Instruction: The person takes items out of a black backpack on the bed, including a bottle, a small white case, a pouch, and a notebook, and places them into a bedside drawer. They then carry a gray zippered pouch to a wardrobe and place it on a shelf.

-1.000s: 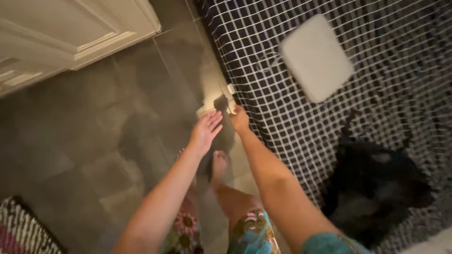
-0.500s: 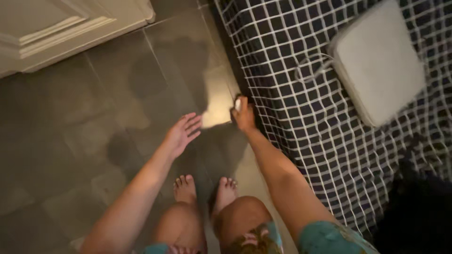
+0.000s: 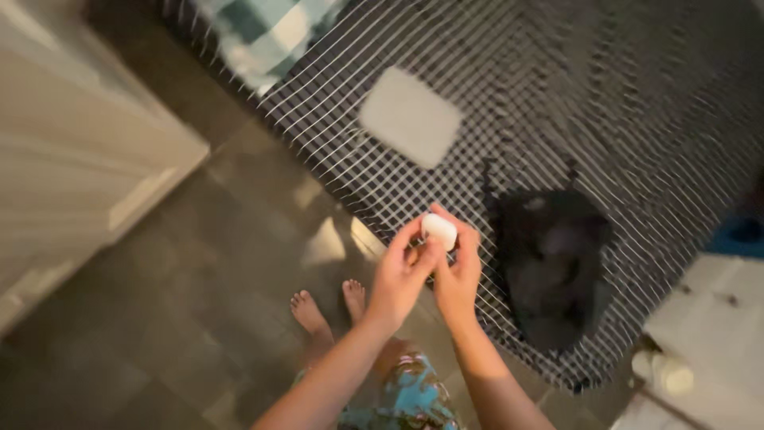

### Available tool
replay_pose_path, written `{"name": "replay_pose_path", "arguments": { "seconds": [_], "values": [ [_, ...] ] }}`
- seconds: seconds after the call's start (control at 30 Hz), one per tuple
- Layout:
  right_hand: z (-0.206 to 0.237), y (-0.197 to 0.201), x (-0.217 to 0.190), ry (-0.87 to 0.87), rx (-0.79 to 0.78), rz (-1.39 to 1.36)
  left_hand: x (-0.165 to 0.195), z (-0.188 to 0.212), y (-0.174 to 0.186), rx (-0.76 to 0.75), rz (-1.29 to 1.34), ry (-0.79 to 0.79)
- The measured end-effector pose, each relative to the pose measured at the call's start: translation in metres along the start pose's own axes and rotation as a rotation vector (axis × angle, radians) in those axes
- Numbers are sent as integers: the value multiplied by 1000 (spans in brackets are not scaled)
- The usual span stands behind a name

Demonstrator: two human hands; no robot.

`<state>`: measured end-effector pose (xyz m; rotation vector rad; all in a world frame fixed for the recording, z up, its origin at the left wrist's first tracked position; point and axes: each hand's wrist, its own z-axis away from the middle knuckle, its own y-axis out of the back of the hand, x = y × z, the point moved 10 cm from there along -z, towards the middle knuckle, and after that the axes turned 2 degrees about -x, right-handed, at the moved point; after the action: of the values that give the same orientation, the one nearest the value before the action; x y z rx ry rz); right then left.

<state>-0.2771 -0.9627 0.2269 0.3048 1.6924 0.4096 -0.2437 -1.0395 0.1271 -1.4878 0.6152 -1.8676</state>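
Blurring hides what the small white object [image 3: 439,230] is.

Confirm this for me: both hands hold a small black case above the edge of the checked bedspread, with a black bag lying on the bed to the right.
Not quite: the small case is white, not black, as the head view shows. Both the left hand and right hand do hold it above the edge of the checked bedspread, with the black bag lying to the right.
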Motion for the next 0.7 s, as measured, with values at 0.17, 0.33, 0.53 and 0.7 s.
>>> {"name": "replay_pose_path", "arguments": {
  "seconds": [0.17,0.33,0.53,0.7],
  "values": [
    [45,146,-89,114,63,256,-9,50,-142,-169,-133,165],
    [75,280,-64,-147,151,-307,-25,88,-248,-471,-395,198],
    [106,405,-30,-404,198,-736,-62,127,-382,-716,-284,252],
    [131,484,-44,-273,209,-781,-88,153,-456,-804,-147,293]
  ]
}}
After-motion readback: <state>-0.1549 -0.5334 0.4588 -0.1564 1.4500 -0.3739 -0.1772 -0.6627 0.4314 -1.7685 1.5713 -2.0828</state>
